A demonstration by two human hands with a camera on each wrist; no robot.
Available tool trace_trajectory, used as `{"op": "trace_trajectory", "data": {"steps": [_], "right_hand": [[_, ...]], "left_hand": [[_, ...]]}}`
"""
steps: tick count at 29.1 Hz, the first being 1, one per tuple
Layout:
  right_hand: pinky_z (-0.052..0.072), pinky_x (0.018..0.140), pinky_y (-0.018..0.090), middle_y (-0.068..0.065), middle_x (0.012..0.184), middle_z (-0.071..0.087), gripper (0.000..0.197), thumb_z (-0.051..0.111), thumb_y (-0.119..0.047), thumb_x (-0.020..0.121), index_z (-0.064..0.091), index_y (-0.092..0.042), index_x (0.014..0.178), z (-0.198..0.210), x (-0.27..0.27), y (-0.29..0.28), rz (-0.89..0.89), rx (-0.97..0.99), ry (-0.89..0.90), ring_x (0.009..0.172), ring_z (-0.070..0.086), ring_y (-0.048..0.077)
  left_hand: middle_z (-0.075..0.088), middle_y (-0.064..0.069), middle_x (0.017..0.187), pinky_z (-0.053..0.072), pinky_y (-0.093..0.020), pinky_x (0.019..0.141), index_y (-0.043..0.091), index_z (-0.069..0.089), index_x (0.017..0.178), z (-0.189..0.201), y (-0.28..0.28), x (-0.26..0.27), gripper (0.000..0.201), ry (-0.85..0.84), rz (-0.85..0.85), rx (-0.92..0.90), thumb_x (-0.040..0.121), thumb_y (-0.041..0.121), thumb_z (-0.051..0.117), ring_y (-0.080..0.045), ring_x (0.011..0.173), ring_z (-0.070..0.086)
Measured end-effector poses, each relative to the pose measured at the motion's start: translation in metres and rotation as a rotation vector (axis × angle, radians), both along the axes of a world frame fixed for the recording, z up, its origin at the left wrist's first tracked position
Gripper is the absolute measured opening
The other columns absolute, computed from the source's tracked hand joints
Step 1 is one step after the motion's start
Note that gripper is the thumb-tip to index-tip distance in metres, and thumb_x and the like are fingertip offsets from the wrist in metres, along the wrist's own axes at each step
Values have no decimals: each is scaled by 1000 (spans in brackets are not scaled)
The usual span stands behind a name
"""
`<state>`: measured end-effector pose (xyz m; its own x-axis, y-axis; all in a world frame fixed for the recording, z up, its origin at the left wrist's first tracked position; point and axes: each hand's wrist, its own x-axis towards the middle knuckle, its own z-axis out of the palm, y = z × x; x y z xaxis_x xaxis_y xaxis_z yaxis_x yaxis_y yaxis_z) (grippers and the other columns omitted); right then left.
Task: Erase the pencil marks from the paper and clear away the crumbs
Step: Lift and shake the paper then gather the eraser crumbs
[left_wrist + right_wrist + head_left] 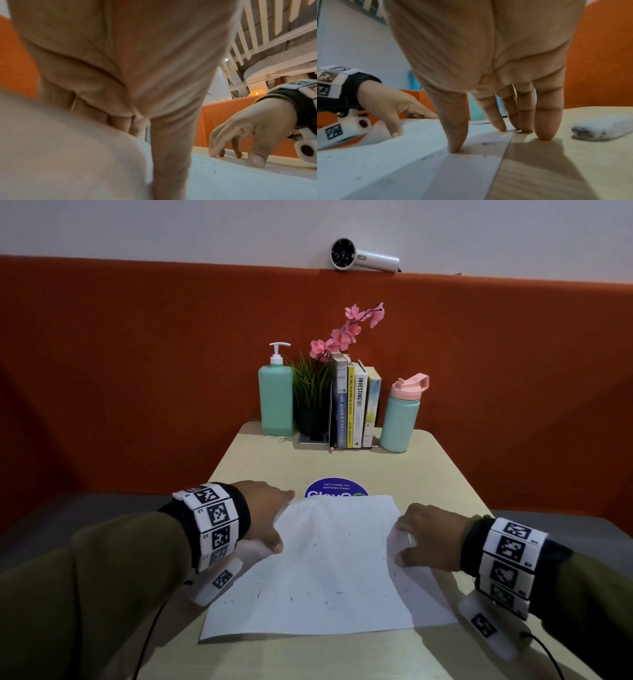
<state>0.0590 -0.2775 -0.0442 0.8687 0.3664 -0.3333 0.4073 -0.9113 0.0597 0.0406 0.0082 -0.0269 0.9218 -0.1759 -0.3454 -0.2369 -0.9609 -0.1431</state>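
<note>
A white sheet of paper [329,559] lies on the beige table [308,463], bowed up along its middle. Small dark eraser crumbs [339,592] are scattered over it. My left hand [274,518] holds the sheet's raised left edge, thumb on top and fingers curled behind the bulge [68,155]. My right hand [411,542] presses the right edge flat, its thumb [453,147] on the paper and straight fingertips [544,135] at the paper's border. A smudged white eraser [602,128] lies on the table just right of that hand; the head view does not show it.
At the table's far end stand a green pump bottle [275,398], a potted plant [311,392], several books [352,405] and a teal water bottle [400,419]. A blue round sticker [335,487] peeks out beyond the paper. Orange padded seating [137,371] surrounds the table.
</note>
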Motion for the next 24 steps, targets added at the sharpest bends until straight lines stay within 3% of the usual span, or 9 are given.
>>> {"op": "trace_trajectory", "data": {"steps": [2,5,9,12,15,18,21,23,24], "right_hand": [[46,96,35,3,131,49,78,67,-53,77,38,-18,140,2,3,-2,-75,105,7,114,52,21],[49,92,36,6,133,52,88,74,-46,75,30,-11,142,8,9,-4,-196,250,14,111,57,23],[55,83,38,9,131,54,105,81,-49,68,18,-17,147,17,19,-14,-343,514,101,107,61,26],[56,85,43,6,115,67,97,90,-37,58,34,-16,135,18,30,-25,-484,938,233,98,68,26],[54,90,52,19,117,67,77,76,1,73,37,-3,139,24,31,-29,-558,1436,448,103,67,38],[53,92,50,21,117,67,52,63,10,79,50,1,128,35,23,-30,-411,1563,418,108,63,41],[58,83,43,18,114,69,45,63,8,78,55,-5,121,45,13,-31,-344,1622,324,102,67,37],[59,80,41,16,114,69,46,63,6,78,56,-9,122,46,8,-33,-297,1635,294,101,68,34],[59,80,41,15,114,69,47,64,4,78,55,-10,123,46,7,-33,-284,1640,280,102,67,34]], "left_hand": [[63,4,127,50,-37,91,26,43,138,-1,-1,1,73,-41,9,-62,77,50,76,-20,109,59],[54,6,142,44,-36,101,31,37,148,-1,1,3,83,-77,41,-238,76,39,79,-19,124,52],[46,9,148,39,-27,103,37,30,151,8,6,6,89,-183,19,-467,77,34,80,-15,130,46],[49,12,145,40,-24,100,40,31,150,19,9,5,86,-271,9,-643,79,29,79,-11,125,49],[51,19,138,42,-23,97,45,30,148,23,9,3,85,-353,-6,-770,80,27,78,-5,118,52],[47,15,145,38,-18,96,44,16,153,19,15,2,100,-381,41,-876,77,41,80,-1,121,47],[16,8,161,34,-33,110,34,-6,155,11,29,3,125,-364,257,-1038,68,57,80,-14,141,31],[13,1,163,35,-37,109,26,-11,155,6,34,-1,125,-277,490,-1245,72,50,79,-21,143,31],[21,-3,161,37,-38,108,22,-6,156,4,35,-3,119,-206,579,-1394,76,44,79,-23,140,37]]}}
